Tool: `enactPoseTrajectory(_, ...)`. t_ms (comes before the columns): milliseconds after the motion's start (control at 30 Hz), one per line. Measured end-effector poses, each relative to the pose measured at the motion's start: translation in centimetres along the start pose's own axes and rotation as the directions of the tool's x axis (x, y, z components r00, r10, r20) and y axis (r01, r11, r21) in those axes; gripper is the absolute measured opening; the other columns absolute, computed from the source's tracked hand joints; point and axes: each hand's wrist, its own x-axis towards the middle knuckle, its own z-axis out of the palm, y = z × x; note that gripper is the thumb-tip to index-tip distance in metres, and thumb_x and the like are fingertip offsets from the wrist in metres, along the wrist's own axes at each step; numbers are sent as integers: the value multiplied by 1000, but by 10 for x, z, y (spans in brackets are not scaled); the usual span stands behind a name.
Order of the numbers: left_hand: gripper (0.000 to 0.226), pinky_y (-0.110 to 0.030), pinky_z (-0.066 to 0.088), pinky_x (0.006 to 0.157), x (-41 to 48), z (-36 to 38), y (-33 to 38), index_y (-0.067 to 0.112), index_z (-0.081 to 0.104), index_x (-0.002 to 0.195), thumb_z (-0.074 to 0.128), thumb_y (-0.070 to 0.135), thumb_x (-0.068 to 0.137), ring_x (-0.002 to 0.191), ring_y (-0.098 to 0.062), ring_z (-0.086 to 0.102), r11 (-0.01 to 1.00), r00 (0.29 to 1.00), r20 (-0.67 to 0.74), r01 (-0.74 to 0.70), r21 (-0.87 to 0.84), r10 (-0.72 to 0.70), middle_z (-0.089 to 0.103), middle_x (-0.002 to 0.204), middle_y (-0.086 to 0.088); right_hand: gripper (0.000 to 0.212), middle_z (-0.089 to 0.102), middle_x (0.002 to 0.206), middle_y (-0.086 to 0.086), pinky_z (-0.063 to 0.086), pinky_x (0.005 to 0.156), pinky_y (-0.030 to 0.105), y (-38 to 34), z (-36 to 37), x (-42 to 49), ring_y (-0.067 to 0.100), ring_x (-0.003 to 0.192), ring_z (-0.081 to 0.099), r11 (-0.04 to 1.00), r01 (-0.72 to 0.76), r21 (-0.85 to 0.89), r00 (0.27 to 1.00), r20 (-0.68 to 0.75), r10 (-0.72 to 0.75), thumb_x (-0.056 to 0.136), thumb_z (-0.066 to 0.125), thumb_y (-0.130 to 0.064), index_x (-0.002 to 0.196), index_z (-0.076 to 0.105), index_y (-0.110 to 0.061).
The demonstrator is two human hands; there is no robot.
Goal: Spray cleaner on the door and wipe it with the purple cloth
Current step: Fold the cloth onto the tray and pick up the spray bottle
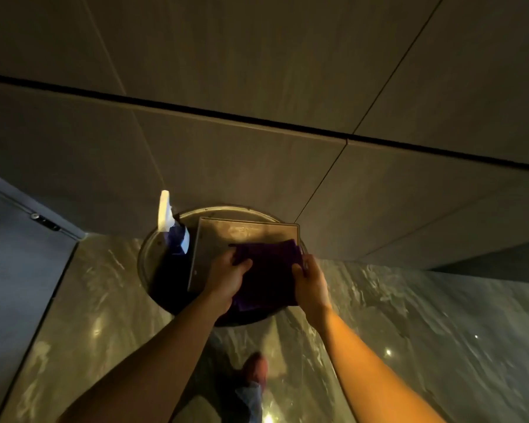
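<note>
The purple cloth (268,276) is stretched between both hands above a round metal bin top (153,248). My left hand (226,274) grips its left edge and my right hand (310,283) grips its right edge. A spray bottle (173,230) with a white trigger head and blue body stands on the left part of the bin top, apart from my hands. The door (16,261) is a blue-grey panel at the far left, with a small metal fitting on its frame.
A square metal tray (245,232) lies on the bin top under the cloth. A tiled wall (257,87) with a dark groove fills the upper view. The floor (425,331) is glossy marble. A shoe and a jeans leg (254,380) show below.
</note>
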Motion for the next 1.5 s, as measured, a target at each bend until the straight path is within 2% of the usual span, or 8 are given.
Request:
enactPoseTrajectory(133, 19, -55, 54, 101, 72, 15, -30, 29, 75, 107, 71, 16, 94, 109, -26, 70, 997, 998, -17, 61, -38, -61, 76, 113, -5, 12, 69, 97, 0, 55, 75, 42, 38, 13, 61, 23, 88, 67, 988, -17, -154, 1000, 3, 18, 103, 49, -22, 112, 57, -22)
enactPoseTrajectory(267, 21, -50, 56, 100, 136, 29, -54, 23, 70, 114, 68, 11, 97, 107, -24, 70, 994, 993, -51, 102, -36, -104, 73, 118, -6, 11, 64, 91, -3, 43, 58, 25, 72, 30, 111, 14, 77, 61, 976, -38, -215, 999, -24, 34, 104, 49, -21, 111, 57, -19)
enactPoseTrajectory(467, 35, -43, 52, 104, 201, 46, -88, 14, 65, 130, 70, 19, 96, 118, -25, 63, 943, 989, -139, 5, 332, 43, 68, 123, -5, 15, 66, 99, 1, 49, 71, 34, 115, 54, 166, 22, 89, 63, 929, -27, -370, 998, -55, 6, 102, 49, -25, 113, 59, -20)
enactPoseTrajectory(667, 46, -35, 46, 102, 210, 55, -110, 11, 57, 137, 72, 16, 94, 123, -29, 61, 746, 925, -153, -175, 643, 348, 66, 130, -12, 24, 61, 115, 5, 54, 72, 40, 130, 60, 174, 25, 93, 63, 824, 61, -564, 989, -74, -124, 101, 51, -28, 123, 51, -17)
enactPoseTrajectory(833, 52, -50, 41, 108, 193, 61, -146, 7, 47, 147, 59, 22, 98, 135, -35, 46, 461, 709, -93, -347, 817, 699, 49, 146, -20, 54, 45, 146, 9, 43, 105, 47, 134, 64, 172, 30, 132, 46, 629, 238, -740, 949, 40, -312, 97, 51, -32, 147, 38, -17)
enactPoseTrajectory(1000, 69, -53, 21, 123, 202, 59, -167, 14, 22, 161, 25, 51, 103, 157, -28, 17, 103, 824, 195, -292, 951, 532, 17, 170, -11, 73, 1, 171, 5, 13, 128, 45, 152, 77, 183, 20, 158, -2, 428, 428, -796, 895, 309, -321, 102, 27, -50, 162, 6, -16)
enactPoseTrajectory(1300, 74, -54, 18, 126, 182, 39, -157, 16, 18, 162, 24, 58, 101, 158, -23, 9, 136, 862, 185, -279, 951, 472, 14, 171, -5, 82, 5, 171, 7, 15, 127, 51, 150, 74, 180, 24, 159, 4, 351, 420, -837, 888, 300, -348, 98, 26, -64, 162, 10, -15)
enactPoseTrajectory(1500, 65, -48, 39, 112, 139, -42, -160, 12, 48, 147, 34, 56, 100, 137, -29, 48, 365, 845, 32, -264, 893, 534, 54, 147, -11, 84, 23, 168, 2, 26, 120, 49, 87, 99, 144, 22, 154, 22, 453, 576, -681, 817, 450, -361, 94, 45, -65, 160, 18, -21)
